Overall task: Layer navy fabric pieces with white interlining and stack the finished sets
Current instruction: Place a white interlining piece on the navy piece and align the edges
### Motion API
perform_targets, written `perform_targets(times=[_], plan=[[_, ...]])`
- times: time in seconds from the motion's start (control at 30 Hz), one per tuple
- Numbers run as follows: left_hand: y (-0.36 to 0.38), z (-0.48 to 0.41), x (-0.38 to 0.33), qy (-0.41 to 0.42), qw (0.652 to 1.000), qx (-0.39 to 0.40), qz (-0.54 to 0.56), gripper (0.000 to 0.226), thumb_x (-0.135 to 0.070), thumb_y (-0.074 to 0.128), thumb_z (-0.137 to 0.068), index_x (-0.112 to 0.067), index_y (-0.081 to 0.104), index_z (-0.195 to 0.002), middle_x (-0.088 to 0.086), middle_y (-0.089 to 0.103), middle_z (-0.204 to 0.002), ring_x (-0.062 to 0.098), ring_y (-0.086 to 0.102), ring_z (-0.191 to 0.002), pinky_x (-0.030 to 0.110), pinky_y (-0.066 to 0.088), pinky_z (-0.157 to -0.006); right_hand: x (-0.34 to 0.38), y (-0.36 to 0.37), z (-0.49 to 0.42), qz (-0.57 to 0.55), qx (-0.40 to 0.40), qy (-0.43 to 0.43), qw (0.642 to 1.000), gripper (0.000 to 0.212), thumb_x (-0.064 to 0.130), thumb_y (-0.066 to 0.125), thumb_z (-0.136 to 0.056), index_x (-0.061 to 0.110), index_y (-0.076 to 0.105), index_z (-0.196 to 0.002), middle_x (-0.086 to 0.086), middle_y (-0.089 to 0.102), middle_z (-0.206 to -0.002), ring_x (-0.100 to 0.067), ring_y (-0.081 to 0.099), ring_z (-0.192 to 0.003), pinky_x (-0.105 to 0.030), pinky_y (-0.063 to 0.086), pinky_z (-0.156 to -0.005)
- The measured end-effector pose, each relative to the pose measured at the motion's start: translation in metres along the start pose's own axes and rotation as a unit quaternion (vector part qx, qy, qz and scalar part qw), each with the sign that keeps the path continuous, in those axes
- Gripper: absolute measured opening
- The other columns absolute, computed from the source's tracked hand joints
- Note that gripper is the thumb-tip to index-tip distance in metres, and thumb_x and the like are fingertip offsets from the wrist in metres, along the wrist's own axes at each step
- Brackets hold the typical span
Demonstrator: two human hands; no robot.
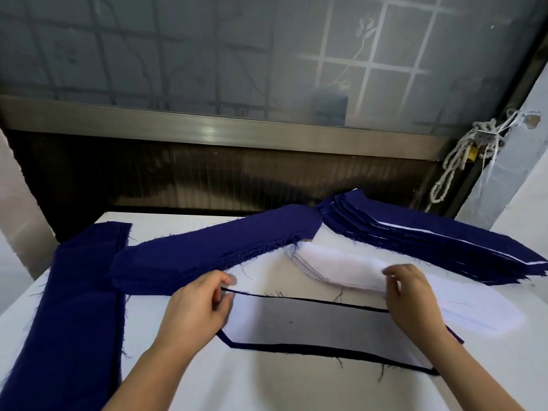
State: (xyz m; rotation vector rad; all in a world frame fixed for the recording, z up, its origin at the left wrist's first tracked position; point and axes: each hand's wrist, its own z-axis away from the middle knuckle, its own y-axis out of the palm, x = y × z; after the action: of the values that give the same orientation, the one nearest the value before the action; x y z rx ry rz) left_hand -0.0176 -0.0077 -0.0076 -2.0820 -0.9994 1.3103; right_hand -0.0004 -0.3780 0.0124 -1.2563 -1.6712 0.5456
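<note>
Centred on the white table (267,387), the sheer white interlining sheet (311,321) covers the long navy fabric piece (296,348). The left hand (198,304) at 9 o'clock and the right hand (412,295) at 3 pinch its ends; draw it taut and match the edges evenly.

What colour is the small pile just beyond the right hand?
White: the interlining pile, seen best in the head view.

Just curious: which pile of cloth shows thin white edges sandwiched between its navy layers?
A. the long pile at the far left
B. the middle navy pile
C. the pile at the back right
C: the back-right pile shows white strips peeking out between its navy layers, whereas the far-left pile and the middle navy pile show only navy.
</note>
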Motion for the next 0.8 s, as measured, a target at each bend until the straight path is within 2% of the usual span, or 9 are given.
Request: perform_targets(times=[0.07,0.13,0.2,0.27,0.37,0.47,0.63,0.8], plan=[[0.001,-0.001,0.002,-0.004,1.0,0.013,-0.002,0.036,-0.023,0.072,-0.086,-0.048,0.047,-0.091,-0.011,0.055,-0.066,0.006,0.056,-0.077,0.013,0.037,-0.054,0.021,0.013,-0.025,-0.005,0.045,-0.044,0.998,0.019,0.007,0.052,-0.095,0.008,0.067,-0.107,-0.006,0.064,-0.104,-0.023,0.059,-0.098,-0.031,0.048,-0.087],[0.001,-0.001,0.004,-0.007,1.0,0.019,0.002,0.033,-0.024,0.07,-0.087,-0.047,0.047,-0.09,-0.013,0.058,-0.075,0.006,0.057,-0.075,0.015,0.037,-0.054,0.042,0.026,-0.045,-0.005,0.108,-0.074,0.991,0.018,0.015,0.051,-0.098,0.013,0.066,-0.108,-0.003,0.062,-0.104,-0.017,0.057,-0.094,-0.029,0.049,-0.086],[0.0,-0.001,0.004,-0.006,1.0,0.025,0.003,0.031,-0.025,0.069,-0.088,-0.047,0.047,-0.09,-0.021,0.059,-0.085,0.006,0.057,-0.074,0.015,0.038,-0.053,0.059,0.038,-0.056,0.023,0.175,-0.098,0.979,0.018,0.021,0.05,-0.098,0.014,0.064,-0.107,-0.003,0.06,-0.104,-0.015,0.055,-0.091,-0.026,0.048,-0.083],[0.001,-0.001,0.005,-0.005,0.999,0.032,0.004,0.03,-0.026,0.068,-0.089,-0.047,0.047,-0.09,-0.022,0.059,-0.085,0.007,0.058,-0.073,0.016,0.039,-0.053,0.07,0.047,-0.06,0.074,0.21,-0.115,0.968,0.018,0.023,0.049,-0.098,0.011,0.062,-0.106,-0.005,0.058,-0.106,-0.018,0.055,-0.092,-0.026,0.047,-0.083],[0.002,-0.002,0.005,-0.006,0.999,0.036,0.003,0.028,-0.027,0.068,-0.089,-0.046,0.047,-0.09,-0.016,0.06,-0.076,0.008,0.058,-0.07,0.017,0.04,-0.054,0.075,0.052,-0.064,0.126,0.217,-0.115,0.961,0.017,0.016,0.049,-0.097,0.009,0.058,-0.109,-0.007,0.057,-0.109,-0.02,0.057,-0.097,-0.022,0.042,-0.082],[0.002,-0.002,0.005,-0.008,0.999,0.041,0.004,0.025,-0.026,0.067,-0.089,-0.044,0.05,-0.089,-0.013,0.06,-0.069,0.008,0.058,-0.068,0.019,0.042,-0.055,0.071,0.054,-0.065,0.119,0.217,-0.094,0.964,0.016,0.011,0.049,-0.095,0.01,0.058,-0.108,-0.006,0.057,-0.105,-0.02,0.056,-0.095,-0.022,0.042,-0.081],[0.001,-0.001,0.005,-0.006,0.999,0.037,0.008,0.025,-0.026,0.066,-0.09,-0.045,0.049,-0.086,-0.016,0.061,-0.075,0.009,0.058,-0.069,0.016,0.04,-0.054,0.06,0.055,-0.066,0.05,0.205,-0.049,0.976,0.016,0.005,0.045,-0.093,0.009,0.06,-0.097,-0.002,0.056,-0.092,-0.017,0.051,-0.083,-0.022,0.039,-0.073],[0.001,-0.003,0.004,-0.017,0.999,0.033,0.014,0.021,-0.027,0.064,-0.091,-0.044,0.051,-0.088,-0.021,0.062,-0.077,0.007,0.059,-0.071,0.015,0.039,-0.054,0.051,0.052,-0.065,-0.061,0.2,0.051,0.977,0.017,0.008,0.043,-0.095,0.011,0.059,-0.09,-0.004,0.061,-0.089,-0.017,0.055,-0.078,-0.025,0.045,-0.067]])
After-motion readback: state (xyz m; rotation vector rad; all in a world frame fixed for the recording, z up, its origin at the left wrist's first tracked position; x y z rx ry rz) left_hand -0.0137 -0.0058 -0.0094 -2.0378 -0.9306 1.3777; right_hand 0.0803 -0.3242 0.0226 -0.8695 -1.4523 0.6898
